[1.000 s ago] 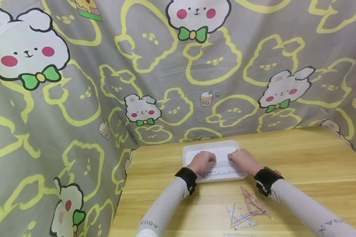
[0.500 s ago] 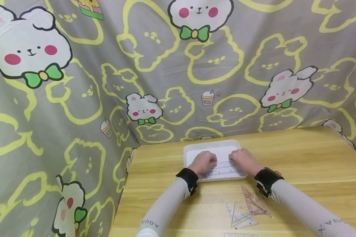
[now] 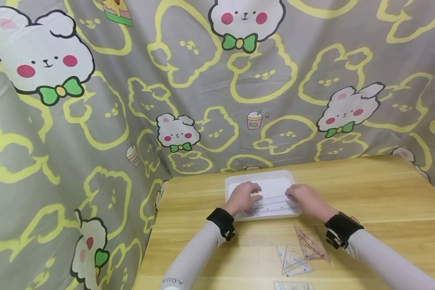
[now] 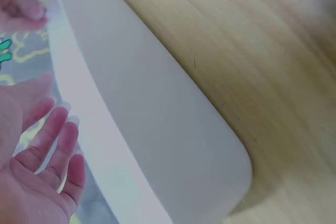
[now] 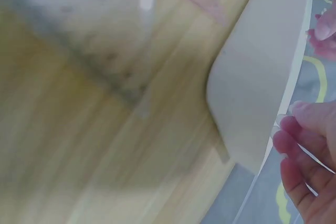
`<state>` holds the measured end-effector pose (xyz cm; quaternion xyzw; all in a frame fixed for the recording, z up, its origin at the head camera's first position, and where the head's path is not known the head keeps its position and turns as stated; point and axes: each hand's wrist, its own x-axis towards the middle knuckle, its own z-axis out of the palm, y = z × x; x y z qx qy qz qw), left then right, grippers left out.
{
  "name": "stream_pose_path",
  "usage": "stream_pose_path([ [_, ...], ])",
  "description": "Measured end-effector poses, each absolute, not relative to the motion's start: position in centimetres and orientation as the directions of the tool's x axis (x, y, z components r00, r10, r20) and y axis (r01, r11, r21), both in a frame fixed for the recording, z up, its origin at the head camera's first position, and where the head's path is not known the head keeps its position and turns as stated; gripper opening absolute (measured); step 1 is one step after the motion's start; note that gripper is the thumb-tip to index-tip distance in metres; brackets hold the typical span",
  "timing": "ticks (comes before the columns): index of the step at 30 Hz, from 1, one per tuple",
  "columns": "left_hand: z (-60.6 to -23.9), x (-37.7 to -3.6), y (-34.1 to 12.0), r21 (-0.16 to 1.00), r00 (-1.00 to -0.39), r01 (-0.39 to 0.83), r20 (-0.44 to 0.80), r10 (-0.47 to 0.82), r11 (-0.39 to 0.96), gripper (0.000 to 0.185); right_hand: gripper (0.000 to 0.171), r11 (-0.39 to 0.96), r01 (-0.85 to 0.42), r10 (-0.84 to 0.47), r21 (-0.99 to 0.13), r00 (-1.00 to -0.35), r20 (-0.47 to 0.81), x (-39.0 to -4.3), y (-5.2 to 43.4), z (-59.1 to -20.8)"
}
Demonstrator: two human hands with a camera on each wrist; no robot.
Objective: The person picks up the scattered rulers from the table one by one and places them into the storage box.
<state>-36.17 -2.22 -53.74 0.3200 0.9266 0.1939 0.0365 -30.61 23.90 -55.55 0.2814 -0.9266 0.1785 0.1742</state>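
Observation:
Inside a white rectangular tray (image 3: pixel 275 184) lies a clear straight ruler (image 3: pixel 272 205) with fine markings, along the near side. My left hand (image 3: pixel 243 198) hovers over the tray's left part, thumb and fingers spread apart. At the right end, my right hand (image 3: pixel 308 199) has its fingertips by the ruler's end, loosely bent. Both wrist views show the tray's outer wall, and the fingers (image 4: pixel 63 135) of the left hand with nothing between them. In the right wrist view, the right hand (image 5: pixel 310 166) is beside the rim, nothing visibly pinched.
On the wooden table (image 3: pixel 377 193) in front of the tray lie a pink set square (image 3: pixel 309 246) and overlapping clear set squares (image 3: pixel 293 264). Another clear ruler (image 3: pixel 293 285) shows at the bottom edge. A patterned curtain (image 3: pixel 203 80) hangs behind and to the left.
The left hand's thumb and fingers have spread apart over the tray. The right hand has shifted to the right, away from the left one. The ruler remains in the tray.

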Motion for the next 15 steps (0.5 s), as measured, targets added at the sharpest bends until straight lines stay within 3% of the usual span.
stream_pose_path([
  [10,-52.6,-32.8,-3.6,0.466,-0.745,0.642,0.191,0.639,0.609,0.031,0.015,0.769,-0.578,-0.394,-0.272,-0.764,0.511,-26.2,25.2,-55.1],
  [15,-52.1,-30.2,-2.9,0.443,-0.706,0.685,0.207,0.677,0.579,0.031,0.016,0.753,-0.565,-0.396,-0.337,-0.798,0.454,-23.6,24.3,-54.9],
])
